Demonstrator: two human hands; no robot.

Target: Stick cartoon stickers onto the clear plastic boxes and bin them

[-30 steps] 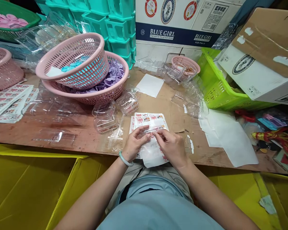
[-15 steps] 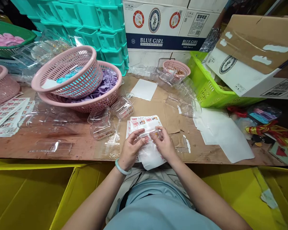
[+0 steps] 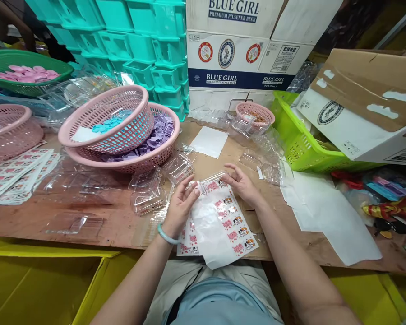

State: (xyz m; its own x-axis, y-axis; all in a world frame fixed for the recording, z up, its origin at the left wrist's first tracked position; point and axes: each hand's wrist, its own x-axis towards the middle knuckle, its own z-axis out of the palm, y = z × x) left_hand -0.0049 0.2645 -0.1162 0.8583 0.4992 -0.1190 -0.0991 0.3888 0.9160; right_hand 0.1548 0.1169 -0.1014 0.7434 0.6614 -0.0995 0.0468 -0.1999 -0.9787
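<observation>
Left hand (image 3: 180,205): grip unclear. Right hand (image 3: 242,183): grip released, fingers spread. Clear plastic box (image 3: 214,178) between them, at twelve-o'clock edge of white cat-print sticker sheet (image 3: 232,221). Sheet seems part-used: bare strip (image 3: 211,237) toward nine o'clock; printed column (image 3: 238,232) left.

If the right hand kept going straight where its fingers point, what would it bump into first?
Probably the clear plastic piece, close by the right hand. If it passed over that, the plain white paper looks next, but height is hard to tell.
</observation>
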